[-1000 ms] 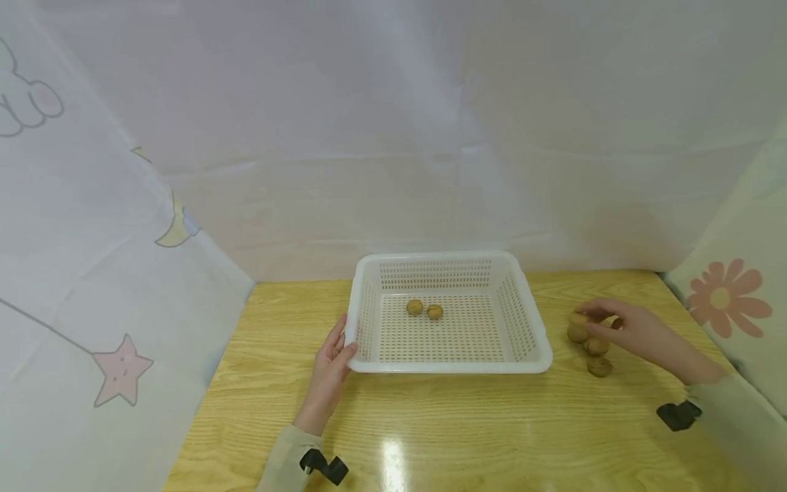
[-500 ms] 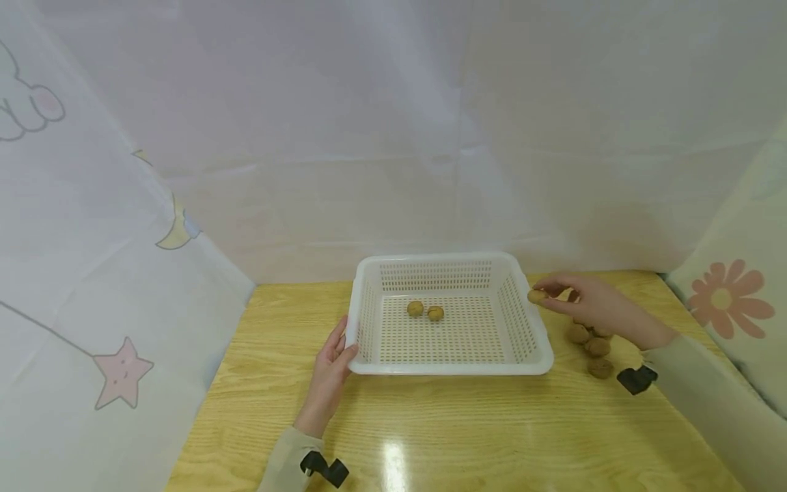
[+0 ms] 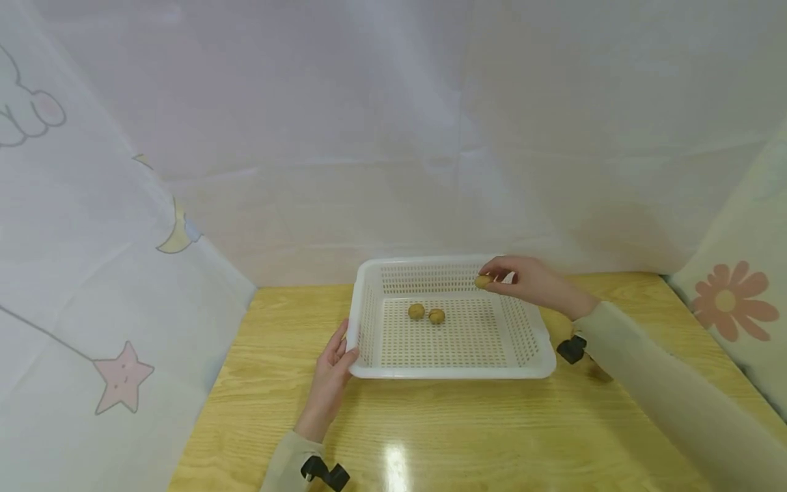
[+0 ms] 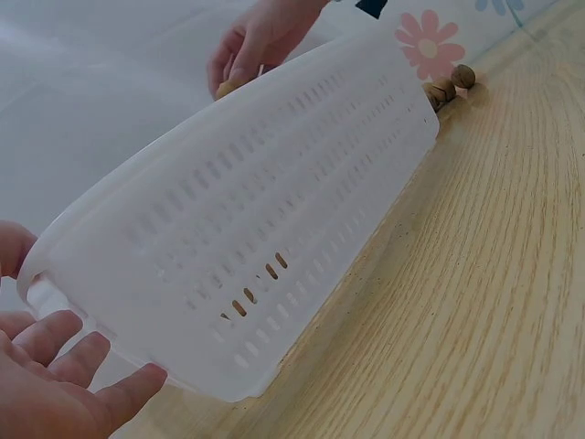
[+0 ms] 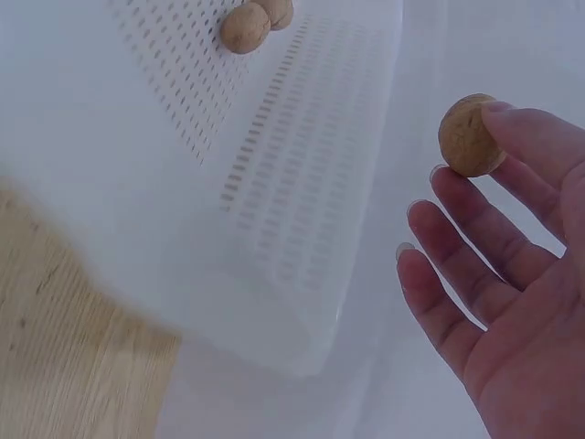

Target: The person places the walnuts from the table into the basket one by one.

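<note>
1. Tan-shelled, the held walnut [image 5: 471, 135] was pinched at the fingertips of the right-hand grip [image 3: 519, 277], with the thumb on one side.

2. Governing relation: the held walnut lay off the left end of that grip, seen from the head against the far wall of the white plastic basket [image 3: 451, 373], toward its right corner. Whether it stood squarely over the slotted floor could not be told.

3. A pair of walnuts [image 3: 416, 311] rested on that floor, to the left of the held walnut and nearer the person, a narrow gap between them.

4. The basket's long axis ran left to right across the wood-grain counter [image 3: 258, 383]. The left-hand grip [image 3: 328, 379] clasped its left short side, thumb over the rim, fingers below; the right-hand grip was much the nearer to the far right corner.

5. Further walnuts [image 4: 441, 91] sat on the counter right of the basket, largely hidden from the head camera by the right sleeve [image 3: 664, 389].

6. Appearance: the held walnut was roundish, matte and light brown, its shell faintly lined, with no long axis clear enough to judge.
</note>
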Available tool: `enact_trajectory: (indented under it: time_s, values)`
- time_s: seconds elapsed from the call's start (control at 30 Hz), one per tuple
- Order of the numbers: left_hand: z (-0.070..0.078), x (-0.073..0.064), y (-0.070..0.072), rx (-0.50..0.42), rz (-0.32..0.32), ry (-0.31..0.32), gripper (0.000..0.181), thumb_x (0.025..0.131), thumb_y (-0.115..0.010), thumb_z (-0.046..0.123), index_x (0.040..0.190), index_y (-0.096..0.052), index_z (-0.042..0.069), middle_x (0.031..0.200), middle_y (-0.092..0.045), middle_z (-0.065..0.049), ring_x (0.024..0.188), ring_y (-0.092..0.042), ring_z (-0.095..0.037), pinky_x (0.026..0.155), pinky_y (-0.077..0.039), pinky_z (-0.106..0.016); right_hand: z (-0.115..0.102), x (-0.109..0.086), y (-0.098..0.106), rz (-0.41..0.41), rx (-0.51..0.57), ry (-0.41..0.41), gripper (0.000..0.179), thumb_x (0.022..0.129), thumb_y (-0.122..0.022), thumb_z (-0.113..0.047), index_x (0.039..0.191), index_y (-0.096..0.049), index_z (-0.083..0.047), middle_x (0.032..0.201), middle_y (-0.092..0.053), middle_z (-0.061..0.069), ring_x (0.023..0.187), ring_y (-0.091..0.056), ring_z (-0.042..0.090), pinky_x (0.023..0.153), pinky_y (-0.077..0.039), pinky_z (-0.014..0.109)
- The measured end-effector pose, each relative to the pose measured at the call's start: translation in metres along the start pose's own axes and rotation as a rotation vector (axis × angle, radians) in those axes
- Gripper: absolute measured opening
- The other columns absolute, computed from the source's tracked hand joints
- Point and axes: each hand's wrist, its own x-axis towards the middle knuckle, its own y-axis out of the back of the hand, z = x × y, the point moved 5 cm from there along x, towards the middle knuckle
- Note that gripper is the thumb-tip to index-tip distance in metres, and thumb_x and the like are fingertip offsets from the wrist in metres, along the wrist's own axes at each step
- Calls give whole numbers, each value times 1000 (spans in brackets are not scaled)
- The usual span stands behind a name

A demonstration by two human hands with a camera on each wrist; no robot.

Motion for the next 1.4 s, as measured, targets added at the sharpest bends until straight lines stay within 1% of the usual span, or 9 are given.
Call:
enact_trajectory:
  time_s: [0.2,0.4,0.53,0.67,0.8,0.93,1.1,1.23,1.4]
  values:
    - [-1,0,0,8,-7,-15,70,106,-53,6,167,-20,8,167,-31,-20,149,-36,-40,110,-48,-40,-7,26,-16,-19,38,-7,26,100,-72,-25,124,-72,-16,106,-71,-3,96,-63,16,83,-53,38]
    - [-1,1,0,7,12,-5,69,105,-54,6,166,-22,9,166,-34,-20,147,-40,-39,107,-51,-39,-11,51,-34,-54,92,13,26,100,-72,-20,122,-72,-8,102,-72,3,95,-65,20,80,-54,40]
    - [-2,1,0,20,9,-13,70,105,-54,7,166,-21,8,165,-34,-22,146,-42,-39,107,-51,-40,-6,67,-51,-80,88,-8,24,99,-73,-22,120,-73,-9,104,-73,4,97,-65,21,84,-54,41]
    - [-3,1,1,25,1,-18,70,106,-53,7,166,-20,7,166,-32,-22,147,-40,-40,109,-49,-43,1,79,-72,-140,44,-19,22,99,-73,-23,117,-73,-11,109,-73,4,102,-66,22,91,-55,43]
    - [-4,1,1,7,1,-11,69,106,-53,6,167,-21,9,167,-32,-18,149,-37,-40,111,-46,-47,10,84,-93,-212,-28,-17,20,101,-71,-25,115,-73,-13,109,-72,2,102,-65,21,91,-55,43]
    - [-4,1,1,1,5,-2,68,106,-52,5,167,-22,11,167,-32,-17,150,-36,-40,112,-45,-49,16,87,-106,-244,-58,-36,17,101,-71,-24,113,-73,-13,109,-72,2,102,-65,20,90,-55,43]
    - [-4,1,0,-7,0,-2,69,105,-52,5,167,-21,10,167,-31,-17,150,-36,-41,111,-47,-48,14,86,-114,-259,-47,-75,15,101,-71,-23,110,-73,-11,108,-72,4,100,-66,21,88,-56,43]
    - [-4,1,0,-8,-7,0,69,106,-52,6,167,-20,10,168,-31,-17,150,-35,-42,110,-48,-47,12,86,-117,-275,-64,-74,16,101,-70,-22,110,-74,-9,107,-73,6,99,-67,22,88,-57,43]
    - [-3,0,1,-6,3,0,69,106,-52,6,167,-21,11,167,-32,-17,149,-36,-40,111,-47,-49,13,86,-118,-290,-54,-67,19,102,-69,-24,113,-74,-9,106,-73,4,97,-67,20,86,-57,40]
